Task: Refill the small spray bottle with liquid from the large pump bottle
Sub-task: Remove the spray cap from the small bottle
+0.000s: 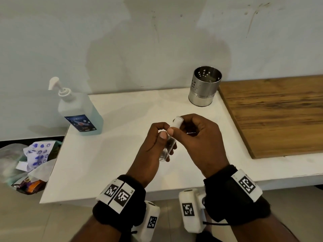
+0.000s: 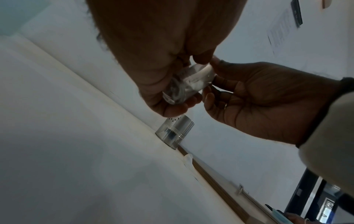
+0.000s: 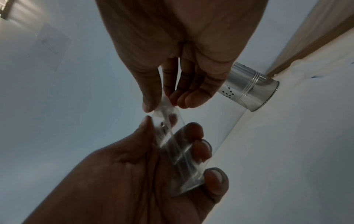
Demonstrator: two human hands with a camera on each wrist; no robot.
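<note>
Above the white counter my left hand grips a small clear spray bottle, tilted, thumb on its front and fingers curled behind. My right hand pinches the bottle's white cap between thumb and forefinger. In the right wrist view the bottle lies across my left hand's fingers while my right hand holds its top end. The left wrist view shows the bottle between both hands. The large pump bottle, holding pale blue liquid, stands untouched at the counter's back left.
A perforated steel cup stands at the back of the counter by the wall. A wooden board lies to the right. Off the counter's left edge sits a bag of wrappers and paper.
</note>
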